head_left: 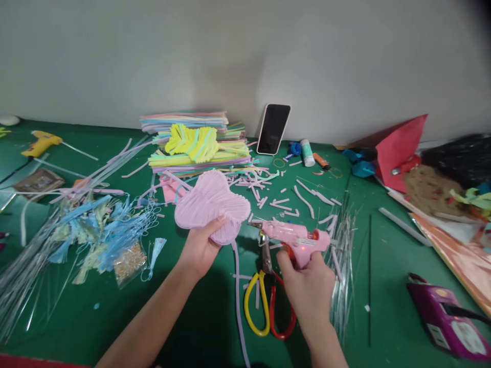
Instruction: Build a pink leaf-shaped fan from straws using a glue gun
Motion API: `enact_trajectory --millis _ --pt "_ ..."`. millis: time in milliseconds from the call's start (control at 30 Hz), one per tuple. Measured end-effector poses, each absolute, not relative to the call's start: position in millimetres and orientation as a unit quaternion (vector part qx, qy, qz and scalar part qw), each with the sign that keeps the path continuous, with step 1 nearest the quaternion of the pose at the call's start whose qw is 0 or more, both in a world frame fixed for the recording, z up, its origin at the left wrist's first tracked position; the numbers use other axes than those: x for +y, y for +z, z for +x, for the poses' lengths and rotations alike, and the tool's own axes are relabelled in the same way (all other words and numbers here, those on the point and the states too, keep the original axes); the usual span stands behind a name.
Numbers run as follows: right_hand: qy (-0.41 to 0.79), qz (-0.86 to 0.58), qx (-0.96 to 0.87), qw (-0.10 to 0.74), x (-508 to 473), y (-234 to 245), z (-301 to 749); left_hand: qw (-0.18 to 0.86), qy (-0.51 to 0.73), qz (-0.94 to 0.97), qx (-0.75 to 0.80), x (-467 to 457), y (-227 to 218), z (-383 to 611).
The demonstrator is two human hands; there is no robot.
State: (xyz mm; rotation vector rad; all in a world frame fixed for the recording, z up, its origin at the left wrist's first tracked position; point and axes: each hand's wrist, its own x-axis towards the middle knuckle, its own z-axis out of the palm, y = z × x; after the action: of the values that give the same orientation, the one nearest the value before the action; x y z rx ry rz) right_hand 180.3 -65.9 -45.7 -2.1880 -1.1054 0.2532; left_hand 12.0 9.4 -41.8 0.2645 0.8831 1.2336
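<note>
Pink straws, glued side by side into a heart-like shape (pixel 212 206), sat in the left hand (pixel 199 249), whose fingers were closed on its lower edge with the thumb on top, holding it tilted just above the green desk (pixel 115 317). The right hand (pixel 307 286) was clamped around the handle of a pink glue gun (pixel 295 237), the nozzle pointing left and nearly touching the right edge of the pink shape. Just below the gun lay scissors (pixel 268 306) with one yellow and one red handle, flat on the desk between the two hands. A long lilac straw (pixel 238 301) ran down the desk beside them. Behind the shape stood a stack of coloured straws (pixel 199 145), and a phone (pixel 273 129) leaned upright against the wall. Cut straw bits (pixel 303 197) were scattered right of the stack. A yellow glue gun (pixel 40 143) lay far left, and a purple device (pixel 445 317) sat at the near right.
</note>
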Motion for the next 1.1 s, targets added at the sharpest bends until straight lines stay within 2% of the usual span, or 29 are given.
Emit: enact_trajectory --millis 1100 --pt "0.084 -0.855 -0.418 0.296 -62.7 -48.5 177.9 0.716 0.557 0.127 0.401 8.7 -43.0 12.3"
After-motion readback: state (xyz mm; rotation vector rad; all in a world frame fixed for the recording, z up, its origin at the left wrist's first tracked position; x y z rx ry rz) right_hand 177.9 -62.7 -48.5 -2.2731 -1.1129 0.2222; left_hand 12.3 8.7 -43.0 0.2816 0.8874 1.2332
